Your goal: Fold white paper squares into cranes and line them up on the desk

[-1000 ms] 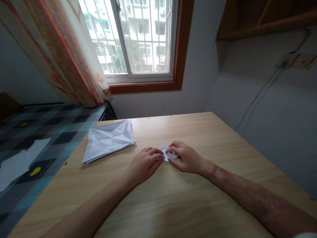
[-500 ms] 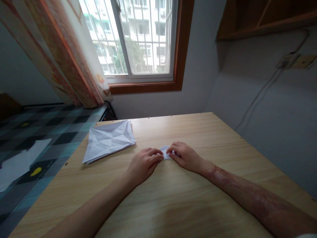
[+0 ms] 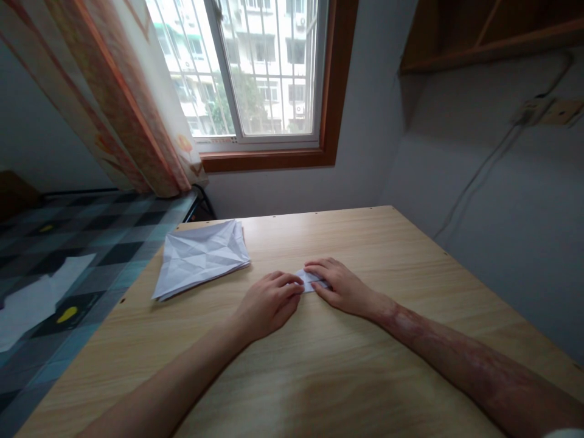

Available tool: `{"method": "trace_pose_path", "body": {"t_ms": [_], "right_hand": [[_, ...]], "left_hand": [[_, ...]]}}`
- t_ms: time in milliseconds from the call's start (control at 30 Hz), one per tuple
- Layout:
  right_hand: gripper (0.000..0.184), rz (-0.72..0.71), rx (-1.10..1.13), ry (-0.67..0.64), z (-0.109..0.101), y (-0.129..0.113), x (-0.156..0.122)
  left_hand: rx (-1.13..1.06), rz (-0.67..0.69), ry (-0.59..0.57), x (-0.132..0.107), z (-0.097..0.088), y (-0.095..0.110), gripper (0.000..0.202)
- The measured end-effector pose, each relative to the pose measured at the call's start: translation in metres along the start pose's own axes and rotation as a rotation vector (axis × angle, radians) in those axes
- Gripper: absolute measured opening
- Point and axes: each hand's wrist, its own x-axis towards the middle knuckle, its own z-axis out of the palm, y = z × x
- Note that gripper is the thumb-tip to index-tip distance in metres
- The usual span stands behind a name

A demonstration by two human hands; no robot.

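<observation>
A small piece of folded white paper (image 3: 311,283) lies on the wooden table between my hands, much of it covered by fingers. My left hand (image 3: 270,302) has thumb and fingertips closed together at the paper's left edge. From the right, my right hand (image 3: 341,283) holds it down, fingers curved over the far side and thumb at the near side. A strip of paper with a crease line shows between that thumb and the fingers.
Creased white paper sheets (image 3: 205,258) lie stacked at the table's (image 3: 319,377) back left. Left of it is a checked bed (image 3: 132,240) with loose white paper (image 3: 34,304). A wall with a cable (image 3: 474,179) borders the right side; a barred window (image 3: 274,73) is ahead.
My right hand's fingers have shifted slightly left over the paper's far side, and its thumb and fingers are farther apart. My left hand has barely moved. The stacked sheets are unchanged.
</observation>
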Motion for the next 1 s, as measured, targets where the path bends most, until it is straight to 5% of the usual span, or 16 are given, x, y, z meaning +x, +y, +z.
{"method": "trace_pose_path", "body": {"t_ms": [367, 567, 1000], "right_hand": [[0.038, -0.071, 0.020, 0.060, -0.001, -0.001, -0.001], [0.029, -0.081, -0.002, 0.061, -0.001, -0.002, -0.001], [0.022, -0.169, -0.274, -0.045, -0.007, -0.012, 0.000]], "left_hand": [[0.004, 0.020, 0.025, -0.001, 0.003, -0.001, 0.020], [0.055, -0.080, 0.053, -0.003, 0.002, 0.000, 0.028], [0.108, -0.049, 0.010, -0.003, 0.004, -0.004, 0.021]]}}
